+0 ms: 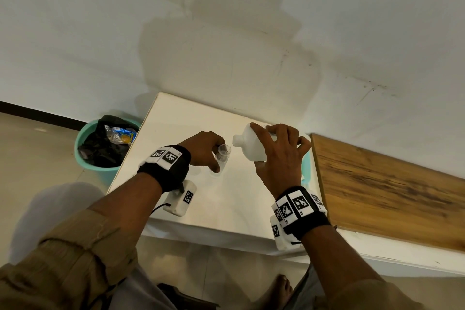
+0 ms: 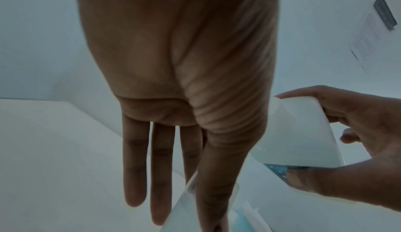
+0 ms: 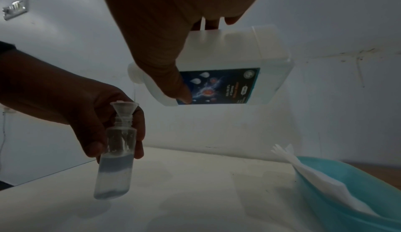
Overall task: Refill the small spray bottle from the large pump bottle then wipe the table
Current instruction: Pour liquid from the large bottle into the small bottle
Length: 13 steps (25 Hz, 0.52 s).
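Note:
My left hand (image 1: 206, 151) grips a small clear spray bottle (image 3: 116, 163), cap off, slightly above the white table (image 1: 226, 196). A small clear funnel (image 3: 124, 106) sits in its neck, and liquid fills it to about half. My right hand (image 1: 279, 156) holds the large white bottle (image 1: 251, 145), pump off, tipped on its side with the open neck (image 1: 236, 140) above the funnel. A thin stream (image 3: 135, 91) runs from the neck into the funnel. The big bottle's blue label (image 3: 219, 85) faces the right wrist camera. In the left wrist view the small bottle (image 2: 184, 206) is mostly hidden behind my fingers.
A teal tray (image 3: 358, 193) with a white tissue (image 3: 308, 174) lies on the table's right side. A teal bin (image 1: 103, 143) lined with a black bag stands on the floor left of the table. A wooden board (image 1: 387, 189) adjoins the table on the right. The wall is close behind.

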Available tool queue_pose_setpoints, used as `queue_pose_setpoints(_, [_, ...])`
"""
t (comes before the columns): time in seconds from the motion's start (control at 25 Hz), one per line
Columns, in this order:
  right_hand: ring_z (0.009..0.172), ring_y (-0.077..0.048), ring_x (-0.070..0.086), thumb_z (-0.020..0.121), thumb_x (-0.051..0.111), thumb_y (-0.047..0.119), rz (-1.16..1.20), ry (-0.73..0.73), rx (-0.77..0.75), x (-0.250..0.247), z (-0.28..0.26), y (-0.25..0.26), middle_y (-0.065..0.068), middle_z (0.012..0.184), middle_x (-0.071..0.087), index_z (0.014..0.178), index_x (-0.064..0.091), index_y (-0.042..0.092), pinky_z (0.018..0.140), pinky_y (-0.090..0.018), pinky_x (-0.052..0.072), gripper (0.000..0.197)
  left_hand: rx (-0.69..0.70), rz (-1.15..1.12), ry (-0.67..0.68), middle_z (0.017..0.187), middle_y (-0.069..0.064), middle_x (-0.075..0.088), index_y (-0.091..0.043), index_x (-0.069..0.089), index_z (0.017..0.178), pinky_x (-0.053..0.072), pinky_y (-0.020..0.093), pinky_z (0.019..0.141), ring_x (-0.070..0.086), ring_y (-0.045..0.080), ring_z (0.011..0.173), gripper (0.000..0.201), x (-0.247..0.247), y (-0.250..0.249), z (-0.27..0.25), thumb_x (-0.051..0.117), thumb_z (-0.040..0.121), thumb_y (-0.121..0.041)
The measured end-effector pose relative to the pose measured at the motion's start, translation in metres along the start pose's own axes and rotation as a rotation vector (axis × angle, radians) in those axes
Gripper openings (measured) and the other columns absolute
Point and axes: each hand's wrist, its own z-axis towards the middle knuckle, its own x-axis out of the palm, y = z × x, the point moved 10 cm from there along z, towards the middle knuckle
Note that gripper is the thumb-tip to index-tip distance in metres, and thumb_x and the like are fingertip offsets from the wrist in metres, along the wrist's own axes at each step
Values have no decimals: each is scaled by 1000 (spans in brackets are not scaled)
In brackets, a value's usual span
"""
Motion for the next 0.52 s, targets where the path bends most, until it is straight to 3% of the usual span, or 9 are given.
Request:
queue_pose_setpoints(0.12, [112, -24, 45, 53, 83, 19, 9, -3, -3, -1, 0, 0, 0, 117, 52, 131, 51, 35, 89, -42, 26, 85, -2, -5, 6, 93, -7, 63, -17, 65, 103, 47, 26, 76, 60, 16, 88, 44, 2, 0, 0, 86, 64, -14])
queue_pose_setpoints(0.36, [112, -25, 45, 53, 84, 19, 15, -2, -7, 1, 0, 0, 0, 117, 52, 131, 50, 35, 90, -43, 29, 86, 1, -6, 18, 89, -9, 60, -18, 64, 101, 41, 17, 63, 57, 12, 81, 42, 3, 1, 0, 86, 66, -13])
queue_pose_setpoints(0.52, [111, -24, 45, 52, 84, 20, 14, -11, -8, 0, 0, 0, 0, 116, 53, 130, 51, 35, 89, -43, 29, 86, -10, -3, 15, 98, -2, 66, -16, 65, 102, 47, 25, 72, 61, 17, 88, 43, 5, 3, 0, 86, 64, -14])
